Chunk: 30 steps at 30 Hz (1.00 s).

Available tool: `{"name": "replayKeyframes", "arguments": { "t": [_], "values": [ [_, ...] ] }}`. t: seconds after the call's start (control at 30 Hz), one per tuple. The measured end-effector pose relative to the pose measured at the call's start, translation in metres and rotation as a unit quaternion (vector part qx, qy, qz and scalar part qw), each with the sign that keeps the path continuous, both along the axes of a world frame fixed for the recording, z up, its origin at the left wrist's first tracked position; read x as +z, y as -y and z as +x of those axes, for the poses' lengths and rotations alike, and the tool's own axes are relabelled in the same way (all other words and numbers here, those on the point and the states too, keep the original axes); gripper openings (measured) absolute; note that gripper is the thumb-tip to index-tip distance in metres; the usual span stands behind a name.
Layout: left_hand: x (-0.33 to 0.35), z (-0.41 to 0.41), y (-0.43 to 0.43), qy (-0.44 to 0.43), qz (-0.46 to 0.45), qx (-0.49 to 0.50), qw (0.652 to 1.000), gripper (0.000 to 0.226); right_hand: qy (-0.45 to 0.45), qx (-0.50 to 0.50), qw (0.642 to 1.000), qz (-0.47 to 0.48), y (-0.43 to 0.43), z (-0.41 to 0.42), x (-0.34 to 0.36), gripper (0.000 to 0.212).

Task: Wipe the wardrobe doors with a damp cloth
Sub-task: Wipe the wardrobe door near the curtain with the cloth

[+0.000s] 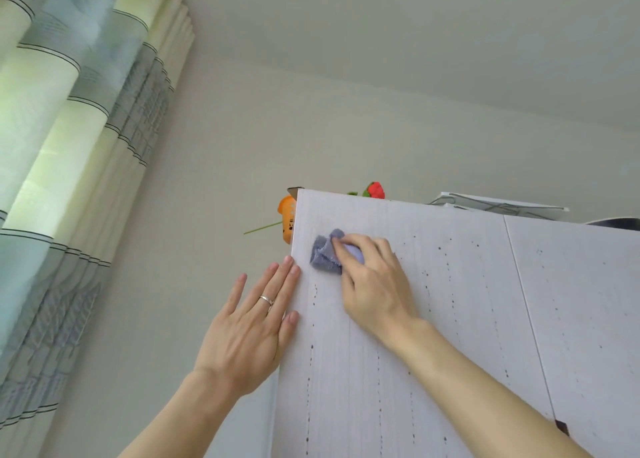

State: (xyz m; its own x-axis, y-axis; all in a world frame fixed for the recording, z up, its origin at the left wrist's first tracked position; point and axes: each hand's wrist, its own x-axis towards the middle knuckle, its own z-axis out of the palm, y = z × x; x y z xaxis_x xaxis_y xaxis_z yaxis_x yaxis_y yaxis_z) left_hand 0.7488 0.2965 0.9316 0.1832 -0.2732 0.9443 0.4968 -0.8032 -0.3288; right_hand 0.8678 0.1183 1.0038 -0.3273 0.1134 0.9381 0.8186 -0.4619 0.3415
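Right hand (372, 281) presses a bunched purple cloth (325, 252) near the top left corner of the left wardrobe door (398, 371), fingers curled round it. Left hand (249, 326) flat on the door's left edge, fingers straight. Curtain (69, 145) far left.

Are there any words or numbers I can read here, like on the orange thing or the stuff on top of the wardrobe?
No words or numbers can be read.
Orange thing: dark marks, too blurred to tell if they are letters.
White thing on top: only grey lines.
Door: dark specks, no letters.
Cloth and ring: no writing.
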Motion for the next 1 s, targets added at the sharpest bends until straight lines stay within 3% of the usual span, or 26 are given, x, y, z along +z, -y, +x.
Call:
{"name": "replayKeyframes", "arguments": {
  "t": [0.1, 0.17, 0.23, 0.3, 0.5, 0.57, 0.67, 0.73, 0.83, 1.0],
  "values": [
    [0.0, 0.0, 0.002, 0.009, 0.003, 0.007, 1.0, 0.06, 0.043, -0.036, 0.998, -0.022, 0.019, 0.021, 0.008, 0.052],
    [0.0, 0.0, 0.005, 0.016, -0.002, 0.017, 1.0, 0.059, -0.054, -0.038, 0.996, 0.067, 0.038, 0.034, 0.037, 0.053],
    [-0.001, -0.001, 0.007, 0.015, -0.007, 0.025, 1.0, 0.059, -0.186, -0.015, 0.971, 0.147, 0.051, 0.048, 0.054, 0.051],
    [-0.002, -0.002, 0.009, 0.014, -0.011, 0.029, 0.999, 0.059, -0.228, 0.005, 0.959, 0.167, 0.049, 0.044, 0.044, 0.05],
    [-0.005, -0.001, 0.011, 0.014, -0.036, 0.009, 0.999, 0.059, -0.005, -0.025, 1.0, -0.012, 0.039, 0.035, -0.025, 0.053],
    [-0.006, 0.0, 0.014, 0.013, -0.036, 0.009, 0.999, 0.059, -0.042, -0.036, 0.998, 0.016, 0.061, 0.05, -0.01, 0.052],
    [-0.006, 0.001, 0.015, 0.018, -0.031, 0.024, 0.999, 0.059, -0.199, -0.048, 0.97, 0.129, 0.096, 0.075, 0.027, 0.051],
    [-0.007, 0.001, 0.016, 0.022, -0.03, 0.028, 0.999, 0.059, -0.235, -0.072, 0.958, 0.148, 0.108, 0.084, 0.033, 0.053],
    [-0.007, 0.002, 0.019, 0.026, -0.05, 0.026, 0.998, 0.059, -0.207, -0.037, 0.97, 0.117, 0.104, 0.074, 0.012, 0.051],
    [-0.013, 0.005, 0.023, 0.027, -0.082, 0.027, 0.996, 0.058, -0.051, -0.057, 0.996, 0.052, 0.093, 0.078, -0.052, 0.052]
  ]
}}
